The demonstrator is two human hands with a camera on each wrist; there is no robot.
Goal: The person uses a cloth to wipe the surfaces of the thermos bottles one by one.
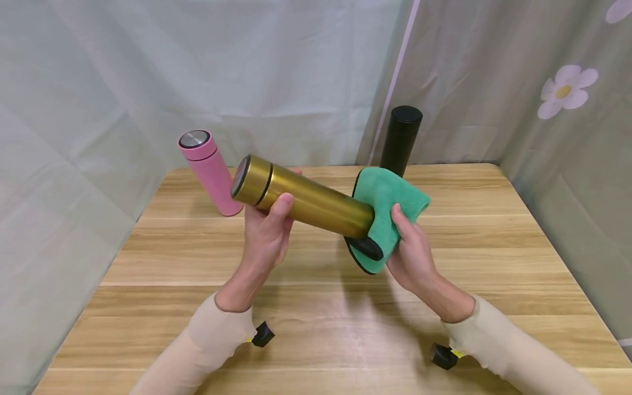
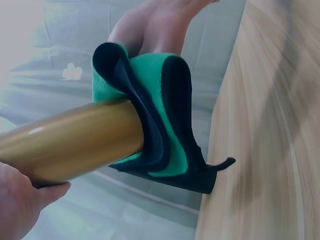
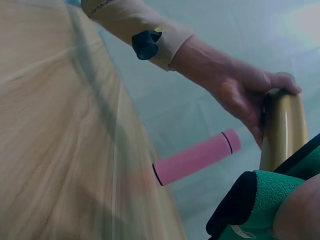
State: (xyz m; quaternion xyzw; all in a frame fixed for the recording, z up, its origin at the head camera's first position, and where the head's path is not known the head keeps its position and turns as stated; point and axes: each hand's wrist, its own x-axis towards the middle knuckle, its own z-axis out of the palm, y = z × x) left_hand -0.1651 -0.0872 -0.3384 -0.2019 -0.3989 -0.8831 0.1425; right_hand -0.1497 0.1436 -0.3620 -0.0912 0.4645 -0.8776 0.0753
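A gold thermos bottle [image 1: 316,200] is held tilted above the table, its lidded end up to the left. My left hand [image 1: 266,233] grips it near the lid, thumb on the near side. My right hand [image 1: 412,249] holds a green cloth [image 1: 390,192] with black edging against the bottle's base, thumb lying on top of the fabric. In the left wrist view the cloth [image 2: 150,80] wraps in folds about the base end of the gold bottle [image 2: 75,137]. The right wrist view shows the left hand [image 3: 240,92] around the bottle's upper part.
A pink thermos bottle [image 1: 212,173] stands at the back left of the wooden table [image 1: 316,329]. Behind the cloth, at the back right, a black thermos bottle [image 1: 402,137] stands upright. Pale curtains [image 1: 276,82] hang along the table's back and sides.
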